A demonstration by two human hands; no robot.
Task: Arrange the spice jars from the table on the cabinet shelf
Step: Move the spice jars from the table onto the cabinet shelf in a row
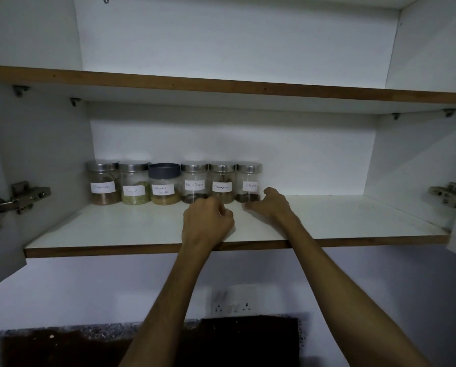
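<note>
Six spice jars are standing in a tight row toward the back left of the lower cabinet shelf (354,221), side by side with little or no gap: five with shiny metal lids and one, third from the left, with a dark lid (164,169). The paper labels are facing out; the three on the right are reading black pepper (194,182), cinnamon (222,182) and cloves (249,181). The left hand (205,221) is resting on the shelf in front of the pepper and cinnamon jars with its fingers curled loosely into the palm, holding nothing. The right hand (270,202) is lying just in front of the cloves jar, its fingers bent and together, the fingertips pointing left along the shelf and apart from the glass, also holding nothing. The jars are looking like clear glass, each only part filled, so they are probably feeling light but hard, smooth and breakable, and liable to clink or tip if knocked sideways. A sound hold is likely wrapping fingers and thumb round the straight body below the lid, or nudging low at the base to straighten the row, rather than pulling on the lid.
</note>
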